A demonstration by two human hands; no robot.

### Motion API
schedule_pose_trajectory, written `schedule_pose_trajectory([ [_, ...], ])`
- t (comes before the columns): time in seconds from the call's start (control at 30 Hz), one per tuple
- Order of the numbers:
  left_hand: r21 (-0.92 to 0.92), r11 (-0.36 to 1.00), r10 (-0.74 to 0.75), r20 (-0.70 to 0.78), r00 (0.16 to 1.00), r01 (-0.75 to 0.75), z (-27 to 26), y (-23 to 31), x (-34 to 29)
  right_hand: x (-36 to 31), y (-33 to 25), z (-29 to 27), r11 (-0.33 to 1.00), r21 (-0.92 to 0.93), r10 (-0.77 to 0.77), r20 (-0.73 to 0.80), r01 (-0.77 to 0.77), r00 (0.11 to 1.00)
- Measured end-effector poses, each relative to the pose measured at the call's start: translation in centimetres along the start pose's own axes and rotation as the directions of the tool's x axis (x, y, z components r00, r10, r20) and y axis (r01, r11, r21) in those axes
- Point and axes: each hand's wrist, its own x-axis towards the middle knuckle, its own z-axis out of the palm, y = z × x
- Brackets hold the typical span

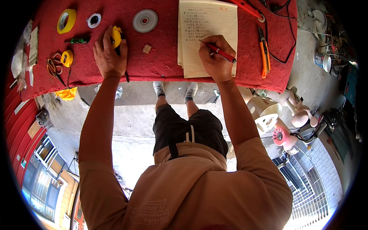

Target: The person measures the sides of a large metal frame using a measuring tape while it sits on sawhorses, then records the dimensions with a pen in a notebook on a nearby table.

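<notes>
My right hand [217, 59] is closed round a red pen [222, 53], its tip against a lined paper pad [207, 23] with several lines of handwriting on its upper part. The side of this hand rests on the page. My left hand [110, 55] lies on the red cloth, its thumb and forefinger on either side of a small yellow tool [116, 37]. The hand partly covers that tool, and I cannot tell its exact kind. A dark strip [127, 76] shows just below the left thumb, by the table's near edge.
On the red-covered table [161, 69] lie yellow tape [66, 21], a white roll [94, 20], a grey disc [145, 20], a green screwdriver [78, 40], scissors [56, 66], a yellow tape measure [67, 58] and an orange utility knife [264, 57]. A black cable [289, 50] runs down the right side.
</notes>
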Motion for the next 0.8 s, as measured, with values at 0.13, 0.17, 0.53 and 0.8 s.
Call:
schedule_pose_trajectory([
  [0.13,-0.003,1.0,0.004,-0.002,1.0,-0.004,0.05,-0.16,-0.1,-0.05,-0.2,0.0,0.999,0.03,0.026,0.004,-0.026,1.0],
  [0.17,-0.002,1.0,0.006,-0.002,1.0,-0.006,0.07,-0.18,-0.08,-0.05,-0.17,0.02,0.999,0.032,0.023,0.006,-0.023,1.0],
  [0.53,-0.007,1.0,0.01,-0.005,1.0,-0.01,0.1,-0.19,-0.03,-0.01,0.08,0.17,1.0,0.019,0.002,0.007,-0.002,1.0],
  [0.8,0.001,1.0,0.009,0.0,1.0,-0.009,0.06,-0.23,-0.07,0.1,0.15,0.38,0.998,-0.036,-0.044,-0.021,0.043,0.999],
])
